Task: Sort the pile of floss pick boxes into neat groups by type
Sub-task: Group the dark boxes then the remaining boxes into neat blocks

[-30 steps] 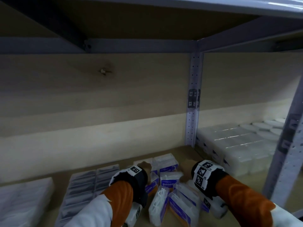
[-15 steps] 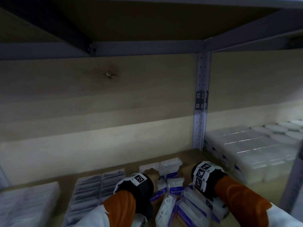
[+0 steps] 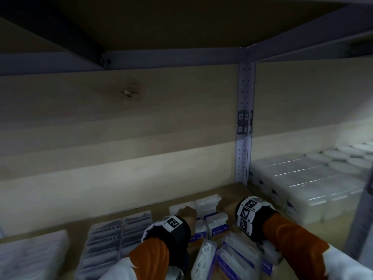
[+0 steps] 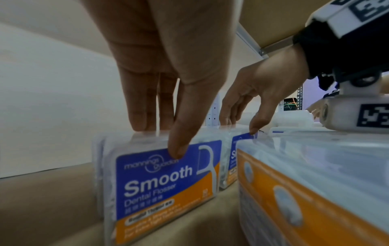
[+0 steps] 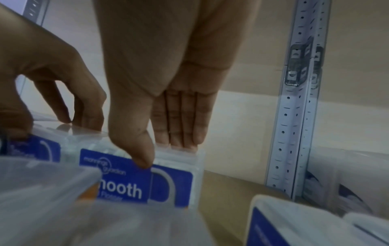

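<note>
Clear floss pick boxes with blue and orange "Smooth" labels lie in a loose pile (image 3: 232, 257) on the shelf. Two stand upright side by side at the back. My left hand (image 4: 162, 139) pinches the top of the left upright box (image 4: 164, 183), thumb on the label, fingers behind. My right hand (image 5: 163, 154) pinches the right upright box (image 5: 136, 179) the same way. In the head view the left hand (image 3: 187, 213) and right hand (image 3: 225, 206) sit close together over these boxes. A larger box (image 4: 305, 174) lies flat just right of the left one.
Flat dark-pick packets (image 3: 121, 237) lie in rows to the left, with white packs (image 3: 30, 253) beyond. A perforated metal upright (image 3: 244, 128) divides off a bay of stacked clear boxes (image 3: 302, 188). The wooden back panel and the low shelf above close in the space.
The head view has shifted a little. Both hands have stayed on the two upright boxes at the back of the pile and edged slightly toward the back panel.
</note>
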Motion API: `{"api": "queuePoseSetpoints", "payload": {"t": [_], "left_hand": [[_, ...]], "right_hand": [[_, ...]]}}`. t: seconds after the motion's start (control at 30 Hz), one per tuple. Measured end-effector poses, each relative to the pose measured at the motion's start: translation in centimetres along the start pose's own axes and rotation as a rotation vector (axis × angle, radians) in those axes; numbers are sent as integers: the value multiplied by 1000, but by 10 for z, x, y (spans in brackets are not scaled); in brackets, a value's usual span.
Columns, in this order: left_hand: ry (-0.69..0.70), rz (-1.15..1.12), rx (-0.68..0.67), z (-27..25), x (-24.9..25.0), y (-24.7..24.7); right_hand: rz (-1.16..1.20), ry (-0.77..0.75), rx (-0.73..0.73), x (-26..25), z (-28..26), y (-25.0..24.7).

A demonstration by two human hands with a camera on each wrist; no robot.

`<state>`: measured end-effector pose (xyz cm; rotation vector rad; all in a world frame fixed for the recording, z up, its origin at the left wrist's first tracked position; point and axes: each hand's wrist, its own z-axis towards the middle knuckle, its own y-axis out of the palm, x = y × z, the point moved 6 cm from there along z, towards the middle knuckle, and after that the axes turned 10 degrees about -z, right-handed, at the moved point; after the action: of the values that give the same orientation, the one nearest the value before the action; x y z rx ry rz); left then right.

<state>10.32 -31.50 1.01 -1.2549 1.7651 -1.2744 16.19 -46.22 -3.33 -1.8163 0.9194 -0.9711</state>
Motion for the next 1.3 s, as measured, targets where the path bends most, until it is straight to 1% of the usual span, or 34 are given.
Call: {"api": "queuePoseSetpoints", "payload": {"t": [0.17,0.3,0.47,0.57,0.67,0.73,0.83,0.97,1.0,1.13,1.2,1.27,1.3], "left_hand": [[-25,-5,21,4,-2,-1],[-65,-7,-6,8,-4,0],[-102,-81,-3,12,-7,0],[-110,-86,38,14,-9,1],[-85,-131,90,16,-11,2],[-87,-152,77,15,-11,1],[-120,-210,37,13,-11,-1],[-72,-144,20,11,-10,-2],[-61,-124,22,10,-9,-3],[-43,-90,21,9,-8,-5],[-37,-74,29,8,-7,-4],[-25,-54,68,8,-8,-5],[-21,-32,64,10,-8,-3]], "right_hand": [[-33,-37,5,-3,3,-5],[-51,-53,9,-9,-1,-13],[-56,-56,-40,-22,-19,-28],[-81,-60,-72,-29,-34,-40],[-131,-62,-29,-32,-45,-51],[-153,-72,-39,-34,-48,-51],[-173,-77,-6,-34,-48,-51],[-119,-74,-17,-34,-47,-47],[-102,-58,-30,-35,-48,-47],[-106,29,6,-33,-54,-57],[-129,28,-36,-35,-54,-59],[-124,12,-86,-36,-53,-56],[-113,8,-88,-37,-52,-56]]}}
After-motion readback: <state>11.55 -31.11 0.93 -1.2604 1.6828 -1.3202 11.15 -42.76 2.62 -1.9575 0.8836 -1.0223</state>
